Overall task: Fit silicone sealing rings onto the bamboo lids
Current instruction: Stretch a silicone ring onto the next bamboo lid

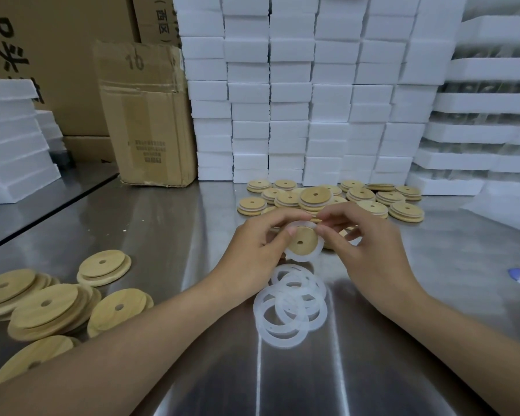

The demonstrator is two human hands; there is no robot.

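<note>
The person has one lid held up over the middle of the tabletop, face tilted toward the camera. A ring sits loosely around its rim, not seated yet by the look of it. The left hand has its grip curled round the lid, thumb on the face and fingers behind. The right hand is pinching the ring at the top edge between thumb and fingertips.

Handling-wise, the lid looks like a thin, stiff bamboo disc, probably very light, with a stepped edge and a small hole in the middle. Best bet is holding it by the faces so the rim stays free all the way round. The ring is the fiddly bit: translucent, floppy and likely stretchy and a bit grabby. It probably wants pinching at one spot and walking round the step rather than forcing. Pulling too hard could twist it or pop it off the opposite side.

Spare rings lie tangled just under the hands toward the near edge. More lids are piled at the far edge and near the left edge.
</note>
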